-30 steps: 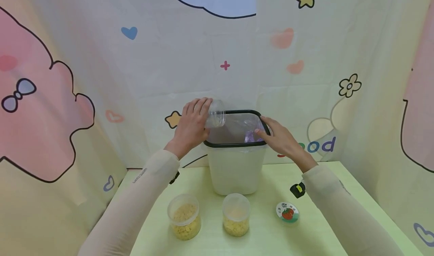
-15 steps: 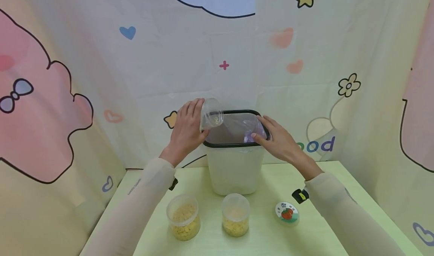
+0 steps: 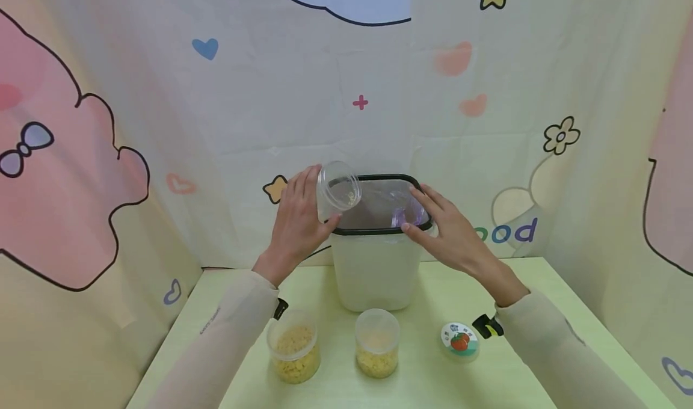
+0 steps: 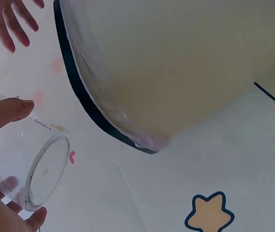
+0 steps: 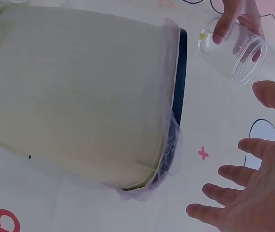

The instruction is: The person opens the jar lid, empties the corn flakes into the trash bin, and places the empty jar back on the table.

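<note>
In the head view my left hand [image 3: 296, 219] grips a clear plastic jar [image 3: 337, 187] above the left rim of a white trash bin [image 3: 376, 270]. The jar is tilted, its open mouth facing the bin's side and partly toward me; it looks empty apart from small bits near the mouth. My right hand [image 3: 452, 234] is by the bin's right rim, thumb and fingers apart. The right wrist view shows its fingers [image 5: 224, 193] spread and holding nothing, clear of the black rim [image 5: 181, 63]. From the left wrist, the jar [image 4: 45, 166] sits between thumb and fingers.
A purple-tinted bag [image 3: 400, 216] lines the bin. On the pale green table stand two clear tubs, a left one [image 3: 295, 349] and a middle one [image 3: 377, 346], both with yellow crumbly contents. A round tomato-printed lid [image 3: 459, 340] lies to their right. A patterned curtain hangs behind.
The left hand has turned the jar so its mouth shows more toward me, and has shifted slightly left. The right hand has drawn back slightly, its wrist lower and further right.
</note>
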A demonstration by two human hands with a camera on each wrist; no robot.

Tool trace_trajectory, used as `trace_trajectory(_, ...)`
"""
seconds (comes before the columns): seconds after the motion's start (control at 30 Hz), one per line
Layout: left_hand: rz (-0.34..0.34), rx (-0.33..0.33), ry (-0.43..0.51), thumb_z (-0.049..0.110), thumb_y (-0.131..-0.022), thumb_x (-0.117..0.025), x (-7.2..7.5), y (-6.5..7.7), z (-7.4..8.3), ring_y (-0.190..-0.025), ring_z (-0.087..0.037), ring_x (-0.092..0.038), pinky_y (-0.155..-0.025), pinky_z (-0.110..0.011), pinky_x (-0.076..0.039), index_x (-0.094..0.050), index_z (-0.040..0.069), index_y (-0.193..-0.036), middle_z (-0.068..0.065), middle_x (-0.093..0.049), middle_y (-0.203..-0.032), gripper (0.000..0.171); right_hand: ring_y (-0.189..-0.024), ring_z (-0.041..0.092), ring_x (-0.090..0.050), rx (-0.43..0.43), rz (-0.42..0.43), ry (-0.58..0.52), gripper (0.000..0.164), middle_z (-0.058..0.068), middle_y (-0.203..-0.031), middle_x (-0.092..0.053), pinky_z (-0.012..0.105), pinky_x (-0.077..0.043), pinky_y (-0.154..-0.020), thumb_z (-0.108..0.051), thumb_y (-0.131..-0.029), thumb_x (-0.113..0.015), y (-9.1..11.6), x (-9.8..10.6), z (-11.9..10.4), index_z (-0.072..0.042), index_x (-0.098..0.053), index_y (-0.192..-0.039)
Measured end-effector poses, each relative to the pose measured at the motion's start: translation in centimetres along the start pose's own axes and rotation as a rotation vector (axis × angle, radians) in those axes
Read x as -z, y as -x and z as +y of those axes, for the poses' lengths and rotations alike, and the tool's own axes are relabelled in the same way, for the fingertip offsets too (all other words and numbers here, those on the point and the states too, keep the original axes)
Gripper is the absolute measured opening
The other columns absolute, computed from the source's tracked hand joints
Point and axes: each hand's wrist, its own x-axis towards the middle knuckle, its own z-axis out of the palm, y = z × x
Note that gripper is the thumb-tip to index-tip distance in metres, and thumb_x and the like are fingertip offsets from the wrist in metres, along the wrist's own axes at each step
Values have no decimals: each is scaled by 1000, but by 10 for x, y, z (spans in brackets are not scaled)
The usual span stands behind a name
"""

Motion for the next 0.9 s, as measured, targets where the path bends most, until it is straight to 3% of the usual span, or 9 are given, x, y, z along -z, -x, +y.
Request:
trace_trajectory(0.4,76,41,136,33,-73,-84,1,17,23,-129,-32,-45,-112,-49,-38,-33,2,-146,-16,-47,-141,95,-151,35,-19,54,46,49,74,0,-166,-16,67,-30,-110,-50,-93,-59,22,2,-14,-30,-25,-156)
trace_trajectory(0.53,94,62,175,32,-72,-85,1,24,28,-127,-31,-47,-107,-48,-42,-34,2,-146,-16,-49,-139,95,-149,34,-23,65,57,59,73,1,-166,-16,52,-51,-95,-49,-94,-59,29,2,-14,-28,-26,-156)
trace_trajectory(0.6,103,70,192,33,-71,-85,0,29,31,-124,-31,-48,-103,-48,-45,-34,3,-145,-16,-49,-137,95,-149,34,-25,71,64,67,73,1,-166,-17,49,-54,-89,-47,-93,-60,34,1,-14,-28,-27,-156)
trace_trajectory(0.67,109,76,208,33,-71,-85,-2,34,34,-122,-30,-48,-101,-47,-47,-34,3,-145,-15,-50,-135,94,-148,35,-26,78,70,77,73,2,-165,-18,53,-52,-93,-46,-93,-61,40,1,-15,-28,-27,-156)
trace_trajectory(0.8,109,75,233,32,-70,-86,-5,45,41,-121,-29,-49,-101,-44,-48,-34,4,-145,-14,-50,-135,95,-149,36,-24,92,86,97,75,2,-165,-20,70,-36,-104,-44,-91,-64,52,2,-17,-28,-28,-156)
trace_trajectory(0.9,107,84,244,31,-70,-87,-6,51,46,-122,-28,-49,-102,-43,-48,-34,4,-145,-13,-49,-137,96,-150,34,-22,101,93,111,77,2,-165,-21,69,-36,-104,-43,-90,-66,58,2,-18,-29,-28,-156)
